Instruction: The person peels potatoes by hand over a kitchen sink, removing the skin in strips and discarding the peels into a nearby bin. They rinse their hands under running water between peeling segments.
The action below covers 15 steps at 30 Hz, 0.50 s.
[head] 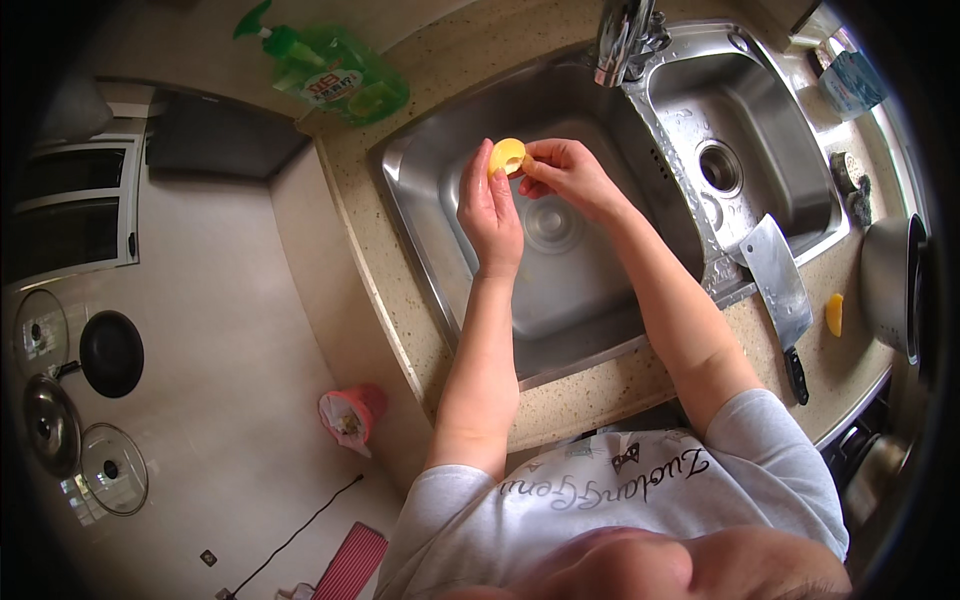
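Over the large basin of a stainless steel sink [585, 292], my left hand [491, 214] grips a smooth yellow fruit piece [508, 154] between thumb and fingers. It looks like a peach half, with a hollow on the side facing my right hand. My right hand [568, 174] pinches the edge of that same piece with thumb and forefinger, its other fingers curled. Whether anything small sits between the right fingertips is hidden. On the counter to the right lies a cleaver [780, 289] with a black handle, its blade tip at the sink rim. A yellow slice [834, 315] rests beside it.
A chrome faucet [624, 41] rises behind the basins; the smaller basin [679, 112] is wet. A green pump bottle [341, 79] stands at the back left. At right sits a metal pot [889, 289]. On the floor stands a pink lined bin [364, 409].
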### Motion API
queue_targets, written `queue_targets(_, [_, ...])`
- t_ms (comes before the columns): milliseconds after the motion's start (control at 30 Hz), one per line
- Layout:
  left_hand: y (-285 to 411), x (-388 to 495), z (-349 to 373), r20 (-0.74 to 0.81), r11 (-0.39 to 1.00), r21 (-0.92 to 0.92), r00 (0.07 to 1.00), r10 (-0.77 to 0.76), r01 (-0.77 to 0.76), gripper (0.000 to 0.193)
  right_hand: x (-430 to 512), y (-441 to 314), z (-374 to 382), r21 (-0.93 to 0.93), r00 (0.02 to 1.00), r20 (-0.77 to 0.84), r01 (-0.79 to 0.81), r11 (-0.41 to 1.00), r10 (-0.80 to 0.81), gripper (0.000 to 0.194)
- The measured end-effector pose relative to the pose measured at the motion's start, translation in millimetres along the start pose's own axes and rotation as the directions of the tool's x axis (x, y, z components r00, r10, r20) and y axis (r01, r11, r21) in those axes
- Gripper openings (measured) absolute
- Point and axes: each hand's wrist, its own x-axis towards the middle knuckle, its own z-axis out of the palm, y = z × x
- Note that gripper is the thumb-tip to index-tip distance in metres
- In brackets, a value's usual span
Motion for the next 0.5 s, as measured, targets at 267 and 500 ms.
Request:
queue_targets(267, [1.6,0.2,-2.9,-0.016,0.966,-0.186,0.983,-0.186,0.179,0.034,-1.0,-7.3,1.7,-0.255,0.987,-0.100,0.095,0.962,-0.124,0.022])
queue_targets(500, [-4.1,0.0,-3.3,-0.002,0.909,-0.285,0.949,-0.317,0.303,0.034,-0.5,-8.6,1.5,-0.309,0.986,-0.135,0.056,0.949,-0.102,0.018])
